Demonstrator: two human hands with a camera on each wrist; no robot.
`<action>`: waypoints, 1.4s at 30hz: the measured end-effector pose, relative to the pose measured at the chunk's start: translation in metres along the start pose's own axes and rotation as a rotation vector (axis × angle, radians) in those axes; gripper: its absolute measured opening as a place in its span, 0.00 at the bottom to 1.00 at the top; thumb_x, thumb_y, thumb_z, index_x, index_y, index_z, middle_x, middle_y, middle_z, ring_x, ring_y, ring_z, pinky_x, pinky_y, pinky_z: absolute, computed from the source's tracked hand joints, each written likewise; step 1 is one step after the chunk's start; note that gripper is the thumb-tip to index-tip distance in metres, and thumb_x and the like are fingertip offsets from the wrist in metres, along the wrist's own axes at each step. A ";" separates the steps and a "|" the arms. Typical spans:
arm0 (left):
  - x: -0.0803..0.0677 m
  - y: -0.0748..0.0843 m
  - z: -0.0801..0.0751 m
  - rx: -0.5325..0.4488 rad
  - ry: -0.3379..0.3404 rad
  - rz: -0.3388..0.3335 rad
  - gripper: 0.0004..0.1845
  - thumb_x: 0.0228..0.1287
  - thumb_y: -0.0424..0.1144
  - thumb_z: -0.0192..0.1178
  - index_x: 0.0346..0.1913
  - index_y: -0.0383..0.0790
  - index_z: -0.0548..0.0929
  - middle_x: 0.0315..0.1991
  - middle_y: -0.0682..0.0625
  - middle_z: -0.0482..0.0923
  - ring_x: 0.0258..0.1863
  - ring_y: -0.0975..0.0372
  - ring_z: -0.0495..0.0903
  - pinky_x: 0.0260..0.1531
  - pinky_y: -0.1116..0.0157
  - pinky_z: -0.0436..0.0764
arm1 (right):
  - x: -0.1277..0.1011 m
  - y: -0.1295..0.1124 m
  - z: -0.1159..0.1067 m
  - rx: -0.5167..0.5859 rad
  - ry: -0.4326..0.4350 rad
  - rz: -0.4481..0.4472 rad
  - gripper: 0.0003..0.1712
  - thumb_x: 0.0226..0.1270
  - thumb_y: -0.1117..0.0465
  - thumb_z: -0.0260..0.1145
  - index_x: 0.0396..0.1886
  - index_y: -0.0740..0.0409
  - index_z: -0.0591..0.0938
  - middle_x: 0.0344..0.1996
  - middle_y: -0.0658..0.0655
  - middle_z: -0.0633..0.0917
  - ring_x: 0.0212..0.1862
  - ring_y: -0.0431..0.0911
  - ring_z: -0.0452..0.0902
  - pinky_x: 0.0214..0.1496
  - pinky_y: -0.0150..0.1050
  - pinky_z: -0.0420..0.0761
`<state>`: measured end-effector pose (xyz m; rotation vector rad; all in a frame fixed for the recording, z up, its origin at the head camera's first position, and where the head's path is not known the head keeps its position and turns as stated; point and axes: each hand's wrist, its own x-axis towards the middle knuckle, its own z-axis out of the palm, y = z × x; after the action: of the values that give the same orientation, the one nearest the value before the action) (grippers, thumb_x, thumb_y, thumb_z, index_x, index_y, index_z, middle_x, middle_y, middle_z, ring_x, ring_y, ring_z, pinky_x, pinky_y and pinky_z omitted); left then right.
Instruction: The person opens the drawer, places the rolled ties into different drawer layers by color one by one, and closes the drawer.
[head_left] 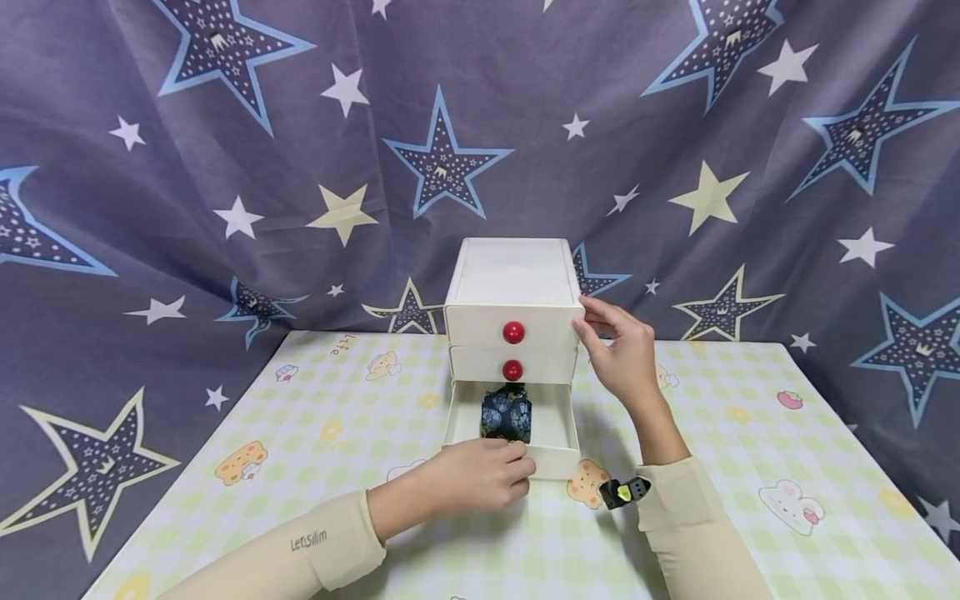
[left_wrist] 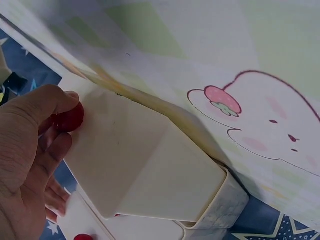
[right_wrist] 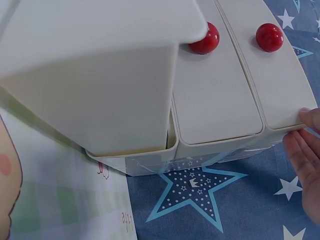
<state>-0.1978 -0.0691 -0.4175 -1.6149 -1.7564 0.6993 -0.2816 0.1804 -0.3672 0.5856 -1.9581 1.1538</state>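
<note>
A small white drawer cabinet (head_left: 517, 271) stands on the table with its bottom drawer (head_left: 555, 462) pulled out. In that drawer lies a rolled dark blue floral cloth item (head_left: 506, 417), perhaps a rolled tie. My left hand (head_left: 480, 473) is at the drawer's front; in the left wrist view its thumb and fingers pinch the red round knob (left_wrist: 70, 118). My right hand (head_left: 618, 346) rests at the cabinet's upper right front edge, thumb on the front and fingers along the side. The upper two drawers, with red knobs (right_wrist: 269, 37), are closed.
A pastel checked tablecloth (head_left: 300, 433) with cartoon animals covers the table. Behind it hangs a dark blue star-patterned curtain (head_left: 525, 192). A black strap piece with a yellow-green mark (head_left: 624, 492) sits by the right sleeve.
</note>
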 end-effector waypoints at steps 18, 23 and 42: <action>0.002 -0.005 0.005 -0.006 -0.032 -0.011 0.05 0.70 0.38 0.62 0.36 0.53 0.84 0.39 0.58 0.74 0.40 0.64 0.72 0.40 0.75 0.78 | 0.000 0.000 0.000 0.001 -0.002 0.004 0.20 0.65 0.70 0.73 0.57 0.68 0.84 0.46 0.65 0.88 0.45 0.56 0.88 0.51 0.35 0.86; 0.002 -0.006 0.008 -0.006 -0.046 -0.005 0.05 0.70 0.38 0.62 0.37 0.53 0.85 0.39 0.58 0.74 0.40 0.64 0.71 0.39 0.75 0.77 | 0.000 0.000 0.000 0.003 -0.001 0.001 0.20 0.65 0.70 0.73 0.57 0.68 0.85 0.46 0.65 0.88 0.45 0.56 0.88 0.51 0.34 0.85; 0.002 -0.012 0.018 -0.039 -0.032 -0.029 0.05 0.69 0.37 0.63 0.36 0.53 0.85 0.40 0.58 0.75 0.38 0.64 0.69 0.35 0.74 0.75 | 0.000 -0.001 0.000 0.003 -0.002 0.006 0.20 0.65 0.70 0.73 0.57 0.68 0.85 0.46 0.65 0.88 0.45 0.56 0.88 0.51 0.34 0.85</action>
<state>-0.2198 -0.0678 -0.4199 -1.6091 -1.8234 0.6844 -0.2810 0.1802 -0.3670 0.5829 -1.9614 1.1599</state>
